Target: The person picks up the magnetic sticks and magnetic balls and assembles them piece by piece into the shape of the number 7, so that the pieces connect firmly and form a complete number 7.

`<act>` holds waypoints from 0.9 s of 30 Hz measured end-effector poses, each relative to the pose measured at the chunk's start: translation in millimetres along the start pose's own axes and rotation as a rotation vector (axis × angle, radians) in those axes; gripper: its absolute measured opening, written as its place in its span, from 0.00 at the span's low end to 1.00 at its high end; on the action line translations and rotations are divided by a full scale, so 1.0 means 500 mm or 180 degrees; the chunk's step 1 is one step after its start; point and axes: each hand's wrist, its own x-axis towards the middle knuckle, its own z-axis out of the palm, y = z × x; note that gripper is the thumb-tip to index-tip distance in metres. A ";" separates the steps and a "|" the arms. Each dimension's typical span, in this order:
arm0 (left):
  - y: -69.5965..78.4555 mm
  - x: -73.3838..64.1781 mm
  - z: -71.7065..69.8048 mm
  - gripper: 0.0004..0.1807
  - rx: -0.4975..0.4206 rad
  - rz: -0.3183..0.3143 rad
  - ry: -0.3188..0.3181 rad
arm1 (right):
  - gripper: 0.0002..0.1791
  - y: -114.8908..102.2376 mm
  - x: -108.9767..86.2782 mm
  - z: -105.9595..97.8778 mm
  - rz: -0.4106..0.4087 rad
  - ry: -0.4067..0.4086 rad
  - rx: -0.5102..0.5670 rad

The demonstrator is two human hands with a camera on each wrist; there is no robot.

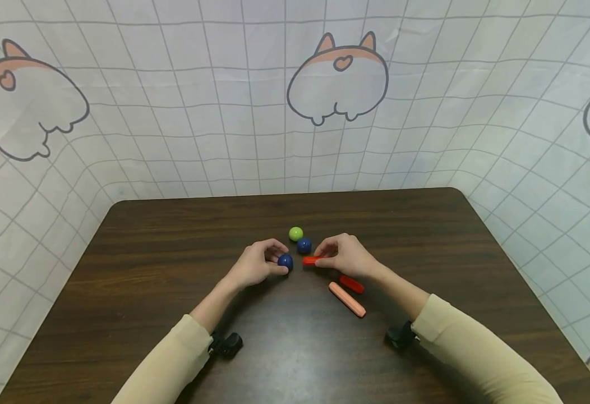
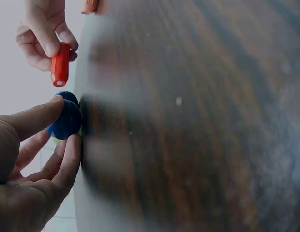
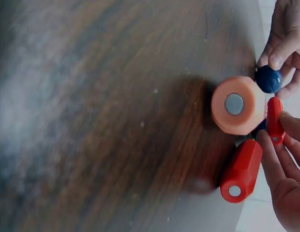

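My left hand (image 1: 256, 265) pinches a dark blue ball (image 1: 286, 262) between thumb and fingers, close over the table. Facing it, my right hand (image 1: 349, 257) grips a short red rod (image 1: 309, 261) with a pale round inset in its end. In the left wrist view, the rod's free end points toward the held ball, with a gap between them. A second blue ball (image 1: 304, 245) and a light green ball (image 1: 295, 234) sit side by side just beyond the hands. Below the right hand lie another red rod (image 1: 351, 284) and a longer peach rod (image 1: 347, 299).
The dark wood-grain table (image 1: 148, 303) spreads around both hands. Behind and beside it hangs a white gridded curtain (image 1: 214, 112) with cartoon animal prints. Small black cameras (image 1: 230, 345) are strapped at both wrists, over cream sleeves (image 1: 174, 359).
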 end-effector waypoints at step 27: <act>-0.001 0.002 0.001 0.17 0.0134 0.0099 -0.0027 | 0.06 -0.014 0.017 0.027 0.0006 -0.0040 0.0090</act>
